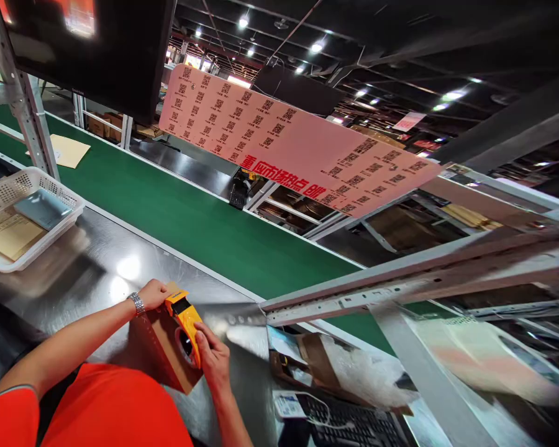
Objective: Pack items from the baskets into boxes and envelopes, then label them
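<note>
A small brown cardboard box [161, 347] rests on the steel worktable [97, 267] right in front of me. My left hand [153, 293], a metal watch on its wrist, grips the box's far top corner. My right hand [214, 359] is closed around a yellow tape dispenser [185, 320] that lies across the top of the box. My orange sleeve covers the near part of the box.
A green conveyor belt [190, 217] runs behind the table with a tan envelope [69, 150] on it. A white basket [25, 214] with envelopes sits at left. A pink QR-code sign [284, 146] hangs overhead. A keyboard [349, 425] and metal rack beams [400, 279] lie at right.
</note>
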The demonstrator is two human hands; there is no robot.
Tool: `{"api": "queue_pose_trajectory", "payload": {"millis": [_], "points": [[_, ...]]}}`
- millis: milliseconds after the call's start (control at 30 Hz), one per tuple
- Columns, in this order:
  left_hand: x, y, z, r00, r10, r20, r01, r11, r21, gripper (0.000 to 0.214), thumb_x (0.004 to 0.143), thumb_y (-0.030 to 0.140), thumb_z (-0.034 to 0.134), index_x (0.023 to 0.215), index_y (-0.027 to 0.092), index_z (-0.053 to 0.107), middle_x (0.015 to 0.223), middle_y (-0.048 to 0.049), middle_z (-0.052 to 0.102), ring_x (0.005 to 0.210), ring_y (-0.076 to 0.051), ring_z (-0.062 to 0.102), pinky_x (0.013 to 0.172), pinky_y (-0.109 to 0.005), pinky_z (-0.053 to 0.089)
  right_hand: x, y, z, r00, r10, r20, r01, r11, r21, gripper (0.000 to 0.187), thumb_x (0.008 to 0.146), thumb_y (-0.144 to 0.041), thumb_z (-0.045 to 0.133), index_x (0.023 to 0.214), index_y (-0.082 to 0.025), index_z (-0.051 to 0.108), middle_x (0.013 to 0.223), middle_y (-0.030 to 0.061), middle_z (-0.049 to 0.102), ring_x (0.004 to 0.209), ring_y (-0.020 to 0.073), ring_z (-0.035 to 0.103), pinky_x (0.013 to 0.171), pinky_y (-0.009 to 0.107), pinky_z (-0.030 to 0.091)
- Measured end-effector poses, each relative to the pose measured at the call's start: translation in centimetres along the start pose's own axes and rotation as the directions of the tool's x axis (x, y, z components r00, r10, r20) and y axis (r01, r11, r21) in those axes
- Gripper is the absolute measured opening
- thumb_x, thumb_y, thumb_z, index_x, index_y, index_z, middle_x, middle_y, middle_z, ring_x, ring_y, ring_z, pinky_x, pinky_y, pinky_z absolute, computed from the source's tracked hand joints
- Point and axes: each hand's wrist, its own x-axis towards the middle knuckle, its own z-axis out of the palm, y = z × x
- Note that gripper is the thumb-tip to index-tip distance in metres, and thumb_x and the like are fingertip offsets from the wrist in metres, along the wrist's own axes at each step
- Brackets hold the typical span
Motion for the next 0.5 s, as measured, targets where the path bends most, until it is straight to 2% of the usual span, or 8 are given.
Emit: {"api": "queue_pose_trajectory", "payload": {"millis": [67,100,167,267,333,400,500], "points": [[0.5,-0.2,-1.1,0.997,0.029,-0.07,-0.025,0.998,0.066,0.044,0.09,0.044,0.07,0.054,0.018,0.064,0.052,0.0006,0.062,0.054,-0.014,0.059,0.061,-0.027,0.049,0.3,-1.0,-0.6,0.999,-0.024,0.047,0.026,0.998,-0.06,0.066,0.065,-0.068,0.094,0.11,-0.019,0.088,0.099,0.0136,0.088,0.078,0.0285,0.081,0.069,0.037,0.069],[0.9,-0.3,-2.1,0.992,0.044,-0.119,-0.033,0.995,0.093,0.04,0.091,0.039,0.067,0.058,0.018,0.068,0.055,0.0001,0.064,0.057,-0.015,0.062,0.064,-0.027,0.049,0.4,-1.5,-1.1,0.996,-0.016,0.083,0.023,0.996,-0.087,0.068,0.061,-0.063,0.097,0.112,-0.019,0.088,0.111,0.0156,0.088,0.091,0.0323,0.083,0.078,0.04,0.07],[1.8,-0.7,-5.0,0.97,0.066,-0.233,-0.034,0.99,0.138,0.034,0.095,0.034,0.059,0.071,0.017,0.076,0.065,-0.0019,0.071,0.066,-0.016,0.067,0.07,-0.027,0.049,0.4,-2.4,-2.2,0.984,0.051,0.172,-0.025,0.989,-0.148,0.07,0.061,-0.057,0.098,0.12,-0.019,0.087,0.121,0.0165,0.086,0.101,0.0346,0.082,0.082,0.042,0.07],[3.3,-2.0,-9.9,0.939,0.051,-0.339,0.01,0.984,0.178,0.035,0.098,0.035,0.055,0.082,0.015,0.078,0.074,-0.0048,0.075,0.075,-0.018,0.07,0.076,-0.028,0.05,0.1,-2.9,-3.4,0.964,0.149,0.221,-0.097,0.968,-0.23,0.063,0.068,-0.053,0.094,0.12,-0.019,0.087,0.117,0.0148,0.087,0.085,0.0281,0.08,0.065,0.034,0.066],[4.1,-3.3,-11.8,0.938,0.022,-0.347,0.049,0.98,0.194,0.035,0.098,0.037,0.057,0.08,0.015,0.077,0.073,-0.0049,0.074,0.075,-0.019,0.071,0.079,-0.029,0.052,-0.1,-2.8,-3.5,0.958,0.189,0.216,-0.134,0.961,-0.244,0.062,0.069,-0.053,0.092,0.12,-0.018,0.087,0.105,0.0121,0.087,0.066,0.0214,0.073,0.053,0.03,0.058],[4.7,-5.0,-12.0,0.945,-0.019,-0.326,0.088,0.976,0.199,0.035,0.098,0.037,0.056,0.082,0.015,0.077,0.073,-0.0044,0.074,0.074,-0.018,0.07,0.077,-0.028,0.052,-0.2,-2.7,-3.2,0.949,0.225,0.22,-0.17,0.955,-0.244,0.065,0.069,-0.054,0.091,0.123,-0.018,0.085,0.091,0.008,0.085,0.05,0.0149,0.061,0.043,0.028,0.05],[5.0,-7.5,-9.4,0.961,-0.1,-0.259,0.154,0.967,0.201,0.036,0.098,0.04,0.056,0.081,0.016,0.076,0.071,-0.0043,0.074,0.072,-0.019,0.07,0.068,-0.027,0.053,-0.3,-3.1,-2.5,0.952,0.235,0.194,-0.181,0.948,-0.26,0.066,0.069,-0.053,0.09,0.123,-0.016,0.084,0.075,0.0034,0.079,0.043,0.0119,0.052,0.039,0.026,0.044]]}}
